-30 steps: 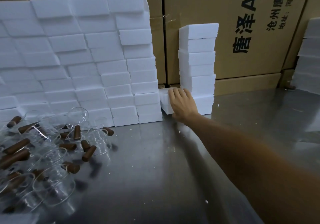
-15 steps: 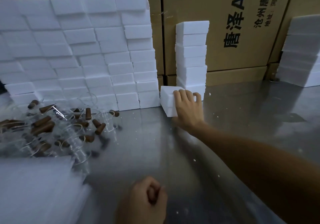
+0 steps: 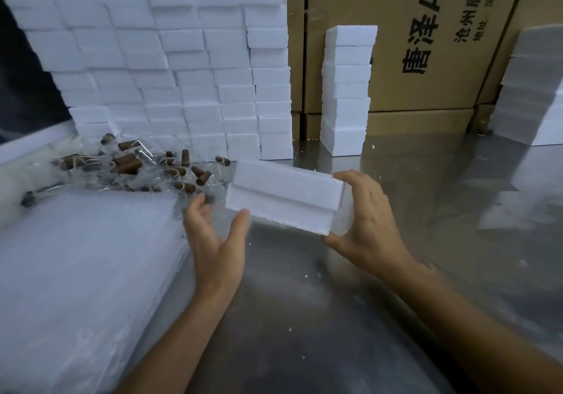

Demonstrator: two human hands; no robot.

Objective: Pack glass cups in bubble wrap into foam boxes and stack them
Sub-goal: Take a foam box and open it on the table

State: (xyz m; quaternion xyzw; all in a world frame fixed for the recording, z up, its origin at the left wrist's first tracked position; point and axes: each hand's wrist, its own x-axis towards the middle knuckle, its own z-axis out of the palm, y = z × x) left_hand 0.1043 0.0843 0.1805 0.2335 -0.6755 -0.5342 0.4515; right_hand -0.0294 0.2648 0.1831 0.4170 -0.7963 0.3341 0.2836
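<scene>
Foam box (image 3: 286, 197), likely light and crumbly, is being gripped endwise by the right hand (image 3: 362, 220) while the left hand (image 3: 214, 235) is spreading open, thumb touching its other end.

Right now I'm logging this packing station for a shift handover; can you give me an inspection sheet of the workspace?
Surface: metal table, reflective, scattered with white foam crumbs.
Job's things: foam box held above the table; glass cups with brown handles piled at left; bubble wrap sheets stacked at front left.
Clutter: foam crumbs only.
Hands: right hand grips the box's right end; left hand open, thumb touching the box's lower left corner.
Cables: nothing seen.
Surroundings: wall of foam boxes at back left, narrow foam stack, another foam stack at right, printed cardboard cartons behind.
</scene>
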